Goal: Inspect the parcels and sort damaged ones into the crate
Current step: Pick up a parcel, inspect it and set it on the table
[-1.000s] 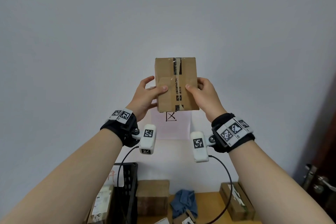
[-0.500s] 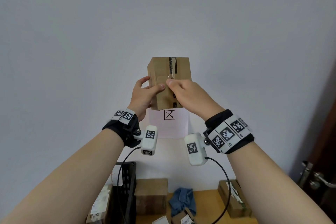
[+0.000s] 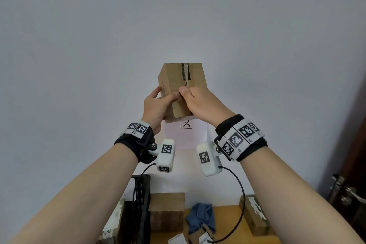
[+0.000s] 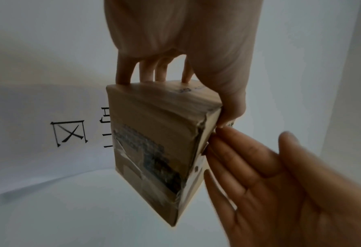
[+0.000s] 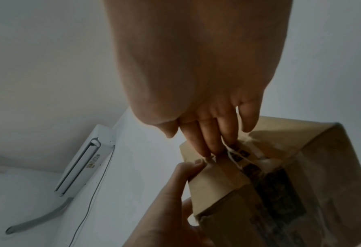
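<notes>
Parcel [image 3: 182,89] turned further edge-on, both hands' fingers [image 3: 156,93] gripping it, thumbs now touching

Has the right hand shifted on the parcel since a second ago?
Yes. The right hand has crossed leftward over the parcel's taped face, toward the left hand, judged against the wall sign.

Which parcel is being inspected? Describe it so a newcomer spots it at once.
Start at the pale wall, above the wooden table and black crate. There, both hands, left hand and right hand, hold one small brown parcel aloft. Unlike the parcels resting below, it is airborne, with torn dark tape down its face.
</notes>
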`<state>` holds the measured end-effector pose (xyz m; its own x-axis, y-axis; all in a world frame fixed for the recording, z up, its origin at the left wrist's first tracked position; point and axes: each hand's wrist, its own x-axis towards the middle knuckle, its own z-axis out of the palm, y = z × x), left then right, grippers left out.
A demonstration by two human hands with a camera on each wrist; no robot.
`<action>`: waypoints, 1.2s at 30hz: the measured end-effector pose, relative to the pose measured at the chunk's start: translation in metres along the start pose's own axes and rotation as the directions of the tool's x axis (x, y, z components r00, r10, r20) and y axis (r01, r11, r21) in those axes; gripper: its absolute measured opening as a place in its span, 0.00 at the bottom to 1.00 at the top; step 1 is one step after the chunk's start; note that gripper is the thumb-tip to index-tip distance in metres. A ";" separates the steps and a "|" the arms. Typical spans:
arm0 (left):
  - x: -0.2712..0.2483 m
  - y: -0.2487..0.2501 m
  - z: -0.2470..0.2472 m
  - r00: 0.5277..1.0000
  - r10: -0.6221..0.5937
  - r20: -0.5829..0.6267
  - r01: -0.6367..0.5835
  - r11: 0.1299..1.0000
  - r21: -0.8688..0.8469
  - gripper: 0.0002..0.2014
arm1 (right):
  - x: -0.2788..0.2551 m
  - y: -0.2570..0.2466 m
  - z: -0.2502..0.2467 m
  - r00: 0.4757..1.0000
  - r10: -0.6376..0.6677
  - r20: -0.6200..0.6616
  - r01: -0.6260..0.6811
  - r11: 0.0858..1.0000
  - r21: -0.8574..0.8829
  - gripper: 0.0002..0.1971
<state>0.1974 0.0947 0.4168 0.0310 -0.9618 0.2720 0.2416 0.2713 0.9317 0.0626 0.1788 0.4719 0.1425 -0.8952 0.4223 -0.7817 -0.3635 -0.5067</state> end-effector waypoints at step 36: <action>-0.073 -0.155 0.009 0.934 -0.356 0.008 0.336 0.888 0.315 0.26 | -0.085 0.197 0.094 0.745 0.592 0.307 -0.612 0.424 0.668 0.12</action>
<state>0.1488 0.1231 0.2545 -0.0644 -0.9950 -0.0758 -0.0807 -0.0705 0.9942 -0.0466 0.1587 0.2655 -0.1704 -0.9614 -0.2159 -0.0133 0.2213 -0.9751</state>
